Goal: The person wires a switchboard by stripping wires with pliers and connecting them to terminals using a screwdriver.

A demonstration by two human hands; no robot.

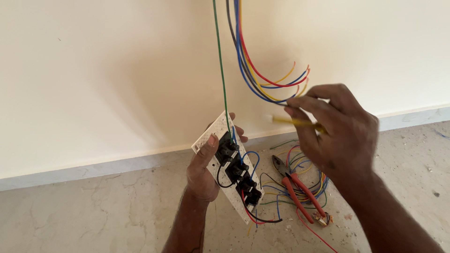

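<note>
Head view only. Left hand (pixel 202 171) clamped on white switch plate (pixel 224 165), back side up, thumb across top module, black switch modules (pixel 239 175) exposed with short jumpers. Green wire (pixel 221 70) dropping from above into top module, just beside thumb. Right hand (pixel 342 131) closed around yellow-handled tool (pixel 295 122), tip blurred, pointing toward plate; kind of tool unclear. Loose bundle of red, blue, yellow wires (pixel 262 70) hanging just above right fingers, bare ends apart. Red-handled pliers (pixel 297 187) on floor below right hand, on wire offcuts (pixel 304 180). Risks: plate held one-handed, could twist and pull green wire out of terminal; hanging ends could snag on right hand; tool tip could slip off terminal toward left thumb.
</note>
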